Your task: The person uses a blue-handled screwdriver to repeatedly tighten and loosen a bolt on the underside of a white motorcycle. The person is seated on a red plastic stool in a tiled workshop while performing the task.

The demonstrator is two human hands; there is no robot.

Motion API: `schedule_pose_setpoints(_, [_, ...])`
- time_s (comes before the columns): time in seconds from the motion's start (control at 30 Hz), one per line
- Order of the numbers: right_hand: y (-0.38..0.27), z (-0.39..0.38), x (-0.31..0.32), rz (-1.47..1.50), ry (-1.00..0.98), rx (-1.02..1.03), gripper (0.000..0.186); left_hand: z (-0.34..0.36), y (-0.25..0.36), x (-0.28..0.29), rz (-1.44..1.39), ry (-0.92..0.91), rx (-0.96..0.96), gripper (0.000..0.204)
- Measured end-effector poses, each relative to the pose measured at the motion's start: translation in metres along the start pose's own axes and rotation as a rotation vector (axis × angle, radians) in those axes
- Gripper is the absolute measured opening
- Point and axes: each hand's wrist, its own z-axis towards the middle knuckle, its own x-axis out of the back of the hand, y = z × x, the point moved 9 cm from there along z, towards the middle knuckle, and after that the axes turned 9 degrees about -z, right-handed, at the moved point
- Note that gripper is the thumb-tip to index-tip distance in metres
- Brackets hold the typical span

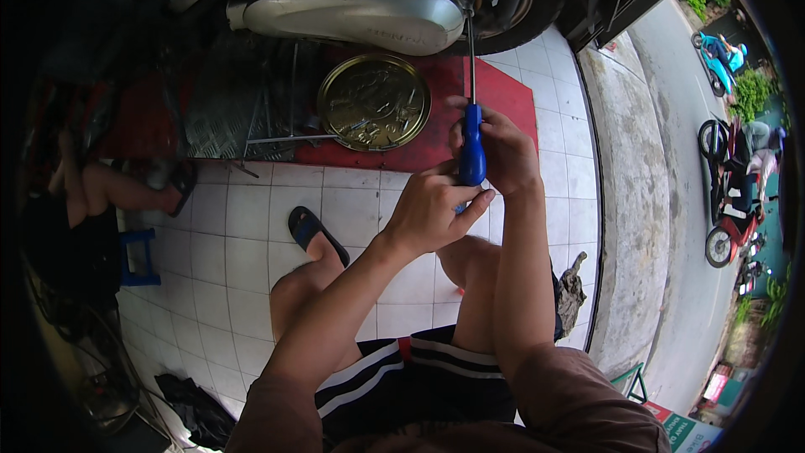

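Observation:
A screwdriver with a blue handle (472, 151) and a long metal shaft points away from me. Its tip meets the rear end of a silver engine side cover (360, 18) on a motorbike, near the wheel. My right hand (510, 151) is closed around the handle from the right side. At the butt of the handle is my left hand (432, 211), its fingers curled and thumb forward. A bit of blue shows between its fingers; what it holds is mostly hidden. Below the cover, a round gold tray (335, 88) carries screws and small metal parts.
The motorbike stands over a red platform (511, 101) with a metal tread plate (235, 109). A long metal rod (289, 139) lies beside the tray. At left, another person's leg (126, 188) and a blue stool (139, 257). Motorbikes pass on the road (683, 159) at right.

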Motion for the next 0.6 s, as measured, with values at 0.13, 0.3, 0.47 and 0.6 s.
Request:
schedule_pose_setpoints(0.13, [-0.005, -0.007, 0.004, -0.046, 0.02, 0.029, 0.061, 0.003, 0.002, 0.003, -0.044, 0.047, -0.034, 0.029])
schedule_pose_setpoints(0.3, [-0.001, -0.009, 0.021, -0.098, 0.055, 0.049, 0.053, 0.001, 0.0, 0.001, -0.034, 0.055, -0.032, 0.029])
schedule_pose_setpoints(0.47, [0.004, -0.004, 0.03, -0.169, 0.122, 0.055, 0.047, -0.002, -0.01, -0.002, 0.021, -0.009, 0.088, 0.025])
schedule_pose_setpoints(0.6, [0.001, -0.001, 0.028, -0.232, 0.189, 0.042, 0.042, 0.0, -0.011, 0.002, 0.023, 0.073, 0.081, 0.033])
